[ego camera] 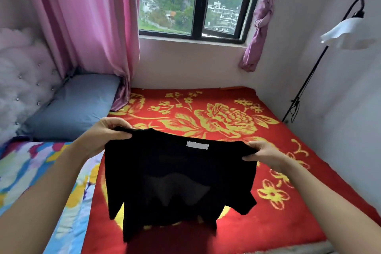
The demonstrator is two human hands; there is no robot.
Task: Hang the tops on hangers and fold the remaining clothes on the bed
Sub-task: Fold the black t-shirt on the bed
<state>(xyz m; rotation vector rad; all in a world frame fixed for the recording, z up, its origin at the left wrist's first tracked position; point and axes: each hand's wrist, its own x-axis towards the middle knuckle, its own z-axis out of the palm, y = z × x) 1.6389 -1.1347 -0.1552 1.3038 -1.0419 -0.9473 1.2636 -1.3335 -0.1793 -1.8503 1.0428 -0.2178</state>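
**Black top held up over the bed, one hand on each shoulder**

Biggest thing in here is the bed point(299, 202). Most of it is covered by a plush red blanket point(206, 97) with big fuzzy yellow flowers and leaves. On the left side there's a smooth quilt point(31, 171) in blue, yellow and pink splotches. A soft pink curtain point(92, 16) hangs in long folds by the dark-framed window point(198, 2). Below it sits a pale tufted headboard point(24, 80) with shiny studs, plus a flat grey-blue pillow point(76, 107).

The black top point(177, 181) is up in the air above the red blanket, close to the person and spread out flat. It looks like a soft, slightly fuzzy knit, boxy, with short sleeves drooping at both sides. The middle is thin enough to look a bit see-through. Can't tell if the bottom hem touches the blanket.

Over by the right wall there's a thin black floor lamp point(348, 31) with a frilly white shade.

Left hand point(109, 130) pinches the left shoulder of the top, fingers curled over the edge. Right hand point(261, 152) grips the right shoulder the same way. The two hands are well apart.

A small white rectangular label point(197, 145) sits at the neckline.
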